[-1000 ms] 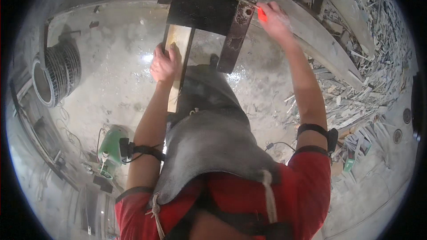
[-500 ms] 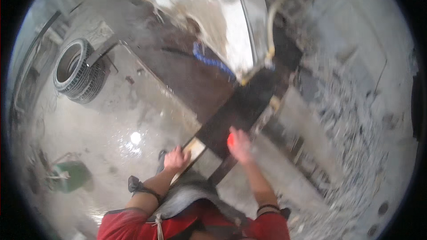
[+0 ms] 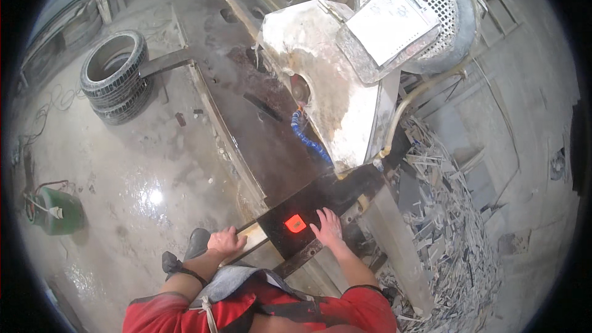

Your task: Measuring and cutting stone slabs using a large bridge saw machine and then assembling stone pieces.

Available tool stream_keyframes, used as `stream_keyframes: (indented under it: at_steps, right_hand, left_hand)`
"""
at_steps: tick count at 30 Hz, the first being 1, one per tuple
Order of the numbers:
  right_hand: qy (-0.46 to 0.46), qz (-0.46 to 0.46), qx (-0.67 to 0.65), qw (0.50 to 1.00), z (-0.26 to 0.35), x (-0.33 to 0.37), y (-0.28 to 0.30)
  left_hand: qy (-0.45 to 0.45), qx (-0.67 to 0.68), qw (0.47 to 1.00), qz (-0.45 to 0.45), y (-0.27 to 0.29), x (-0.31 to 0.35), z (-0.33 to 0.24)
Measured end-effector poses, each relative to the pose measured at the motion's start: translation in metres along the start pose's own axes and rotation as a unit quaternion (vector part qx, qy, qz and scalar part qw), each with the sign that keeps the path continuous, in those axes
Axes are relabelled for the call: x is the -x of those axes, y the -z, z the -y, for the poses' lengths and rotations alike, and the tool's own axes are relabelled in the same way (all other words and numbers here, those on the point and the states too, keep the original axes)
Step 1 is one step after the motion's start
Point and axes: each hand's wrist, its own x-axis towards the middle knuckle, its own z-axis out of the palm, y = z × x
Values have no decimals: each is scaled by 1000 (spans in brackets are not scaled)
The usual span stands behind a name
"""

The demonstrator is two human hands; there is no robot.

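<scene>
A dark, flat slab (image 3: 320,194) lies slantwise in front of me, its far end beneath a white machine guard (image 3: 345,86). On its near end sits a small orange-red tape measure (image 3: 296,224). Just right of the tape measure, my right hand (image 3: 328,227) rests at the slab's edge with fingers spread and nothing in them. My left hand (image 3: 227,242) has its fingers curled over the edge of a pale wooden strip (image 3: 253,234), left of the slab's near end. What lies under that palm is hidden.
A blue segmented hose (image 3: 308,139) hangs beside the guard. Behind stands a round mesh cover (image 3: 425,0) with a paper sheet (image 3: 393,20) before it. Stacked tyres (image 3: 117,77) and a green canister (image 3: 58,211) stand left on wet floor. Broken stone offcuts (image 3: 459,240) pile up right.
My right hand has let go of the tape measure, which now lies on the slab, and has opened beside it. The view has shifted, showing more of the machine. My left hand stays on the strip.
</scene>
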Motion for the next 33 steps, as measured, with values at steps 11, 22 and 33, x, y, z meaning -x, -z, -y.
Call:
stream_keyframes:
  at_steps: [11,22,33]
  right_hand:
    - [21,-51,-61,997,5,-20,-18]
    - [15,-53,-65,996,31,-55,-24]
    - [14,-44,-44,998,45,-83,-16]
  left_hand:
    - [31,-20,999,-3,41,-12,3]
    - [42,-15,999,-25,62,-42,26]
    - [-303,101,772,-549,312,19,-43]
